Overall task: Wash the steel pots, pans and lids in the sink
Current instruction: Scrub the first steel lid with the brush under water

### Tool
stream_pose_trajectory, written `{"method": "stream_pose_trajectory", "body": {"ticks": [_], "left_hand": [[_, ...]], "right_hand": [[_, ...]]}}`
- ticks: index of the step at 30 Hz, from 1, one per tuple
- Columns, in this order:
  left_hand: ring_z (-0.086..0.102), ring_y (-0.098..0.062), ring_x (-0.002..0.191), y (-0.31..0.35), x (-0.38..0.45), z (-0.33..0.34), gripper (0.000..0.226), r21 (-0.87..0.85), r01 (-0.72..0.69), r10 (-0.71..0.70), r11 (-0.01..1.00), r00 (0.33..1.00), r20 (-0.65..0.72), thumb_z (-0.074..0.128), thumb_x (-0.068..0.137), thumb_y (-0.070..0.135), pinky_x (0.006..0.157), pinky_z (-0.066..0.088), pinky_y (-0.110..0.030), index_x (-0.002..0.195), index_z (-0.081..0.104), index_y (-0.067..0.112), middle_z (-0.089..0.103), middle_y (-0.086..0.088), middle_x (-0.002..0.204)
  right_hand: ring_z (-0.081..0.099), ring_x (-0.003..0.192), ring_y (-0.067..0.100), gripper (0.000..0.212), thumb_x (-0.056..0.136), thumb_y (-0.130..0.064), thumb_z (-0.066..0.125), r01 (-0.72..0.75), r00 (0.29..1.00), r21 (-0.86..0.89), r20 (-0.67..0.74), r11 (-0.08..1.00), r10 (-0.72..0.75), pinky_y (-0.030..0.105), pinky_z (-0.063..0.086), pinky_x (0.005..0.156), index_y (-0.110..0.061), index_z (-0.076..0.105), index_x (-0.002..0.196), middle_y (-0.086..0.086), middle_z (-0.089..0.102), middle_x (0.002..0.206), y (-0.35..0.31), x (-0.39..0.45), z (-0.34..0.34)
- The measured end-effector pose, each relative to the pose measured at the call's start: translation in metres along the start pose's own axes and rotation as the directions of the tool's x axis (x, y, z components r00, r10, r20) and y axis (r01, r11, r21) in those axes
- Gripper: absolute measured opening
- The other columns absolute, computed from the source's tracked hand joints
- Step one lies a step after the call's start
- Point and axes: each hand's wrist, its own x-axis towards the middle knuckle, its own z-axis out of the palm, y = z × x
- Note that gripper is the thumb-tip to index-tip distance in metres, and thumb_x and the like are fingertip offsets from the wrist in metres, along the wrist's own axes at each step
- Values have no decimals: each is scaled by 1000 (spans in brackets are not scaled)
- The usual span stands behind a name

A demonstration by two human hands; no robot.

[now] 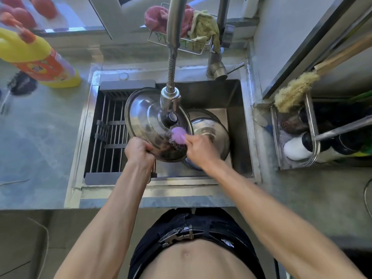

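Scrubbing underway, task mid-course. Left hand fingers curled round the near rim of the steel lid, held tilted over the sink. Right hand fingers pinch a purple scrubber with steel wool against the lid, just beyond its fingertips. Steel pot under the right fingers unwashed, by my reading. No rinsing visible from the faucet.
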Motion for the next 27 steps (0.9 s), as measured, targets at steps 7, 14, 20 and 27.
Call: {"method": "stream_pose_trajectory", "body": {"ticks": [7, 14, 20, 27], "left_hand": [[47, -14, 46, -20, -27, 11, 46, 175, -110, 91, 978, 990, 111, 30, 78, -25, 43, 39, -16, 71, 56, 13, 52, 2, 49], [56, -29, 68, -22, -29, -4, 54, 105, -48, 34, 993, 991, 133, 22, 66, -27, 66, 50, -30, 87, 63, 0, 56, -10, 63], [62, -41, 91, -6, -29, -7, 43, 32, 15, -16, 999, 1000, 13, 27, 58, -28, 97, 51, -55, 77, 53, 0, 60, -23, 92], [56, -33, 77, -3, -29, 4, 35, 32, 75, -72, 997, 995, -74, 27, 69, -28, 69, 51, -41, 64, 47, -1, 49, -18, 74]], "right_hand": [[65, 87, 43, 32, 102, -20, 39, 234, 950, -224, -153, 946, -271, 44, 46, 67, -15, 61, 125, 16, 65, 99, -46, 14, -18], [64, 91, 39, 10, 87, -10, 50, -52, 996, -128, -81, 990, 42, 36, 41, 67, -13, 60, 86, 16, 64, 95, -28, 60, -63], [51, 71, 34, 34, 88, -10, 52, -128, 989, 4, -76, 992, 128, 36, 38, 62, -16, 40, 57, 7, 48, 67, 16, 41, -40], [60, 78, 41, 31, 101, -29, 46, 63, 992, 30, -111, 998, -60, 39, 40, 61, -13, 61, 79, 21, 66, 83, 5, -4, 2]]}}
